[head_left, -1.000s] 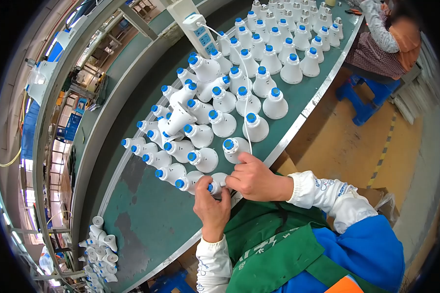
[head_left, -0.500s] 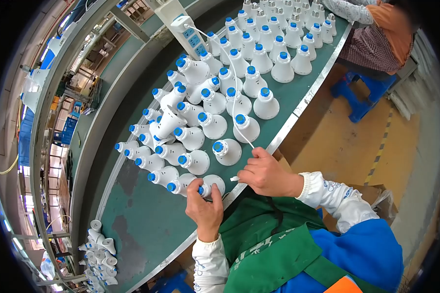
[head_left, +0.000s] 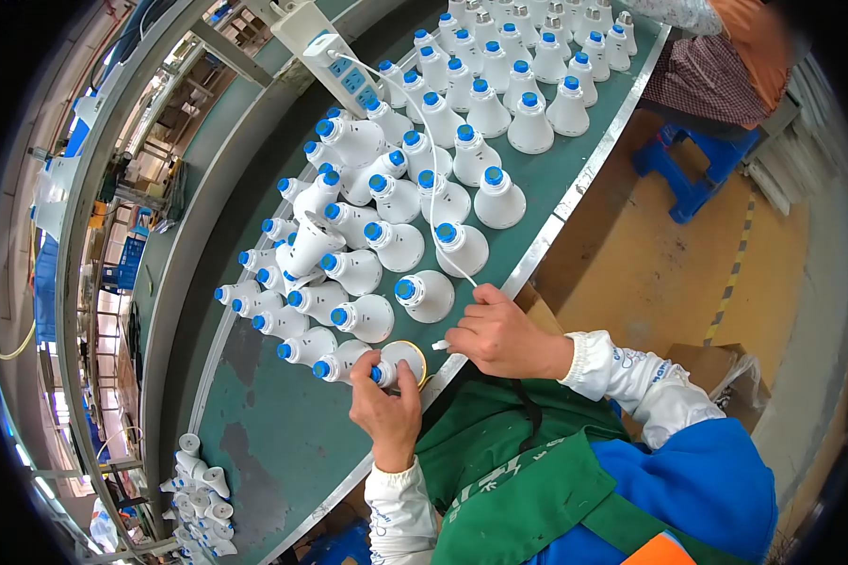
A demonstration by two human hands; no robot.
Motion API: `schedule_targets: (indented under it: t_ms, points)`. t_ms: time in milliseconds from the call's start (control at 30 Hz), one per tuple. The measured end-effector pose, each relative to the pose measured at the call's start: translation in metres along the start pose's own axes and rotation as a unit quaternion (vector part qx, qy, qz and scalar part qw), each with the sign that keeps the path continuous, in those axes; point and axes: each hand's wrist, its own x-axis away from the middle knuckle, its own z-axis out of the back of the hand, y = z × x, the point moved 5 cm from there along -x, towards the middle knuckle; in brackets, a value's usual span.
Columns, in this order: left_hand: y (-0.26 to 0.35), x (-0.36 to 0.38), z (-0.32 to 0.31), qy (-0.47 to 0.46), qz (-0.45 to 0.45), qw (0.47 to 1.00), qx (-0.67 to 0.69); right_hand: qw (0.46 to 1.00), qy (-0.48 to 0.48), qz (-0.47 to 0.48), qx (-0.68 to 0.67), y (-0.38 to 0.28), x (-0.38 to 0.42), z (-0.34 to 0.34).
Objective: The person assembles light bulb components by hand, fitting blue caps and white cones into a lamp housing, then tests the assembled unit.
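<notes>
- Gripping a white lamp housing [head_left: 398, 361] with my left hand [head_left: 383, 408], I have my fingers curled shut around its blue-capped neck at the near edge of the green table [head_left: 283, 443].
- My right hand [head_left: 499, 334] sits just right of that housing, fingers pinched closed on the end of a thin white cable [head_left: 443, 235]; its small plug tip [head_left: 440, 346] pokes out toward the housing but stays just apart from it.
- Its wide mouth faces me and shows a yellowish ring inside.
- From my right hand the cable runs away across the table, over the other housings, up to a white power strip [head_left: 325, 58] at the far side of the table.
- Rows of white housings with blue caps [head_left: 424, 295] crowd the table beyond the one I hold, some upright, some lying on their sides.
- Another person [head_left: 716, 56] sits at the far right end of the table on a blue stool [head_left: 688, 169].
- A small heap of white parts [head_left: 198, 490] lies off the table's left side.
</notes>
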Motion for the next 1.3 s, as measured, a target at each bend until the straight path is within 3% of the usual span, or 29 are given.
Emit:
schedule_targets:
  t_ms: [1300]
  points:
    - [-0.0015,0.0002,0.0008,-0.037,0.015,0.999,0.013,1.000,-0.020,-0.002,0.009,-0.0040,-0.0027,0.0016]
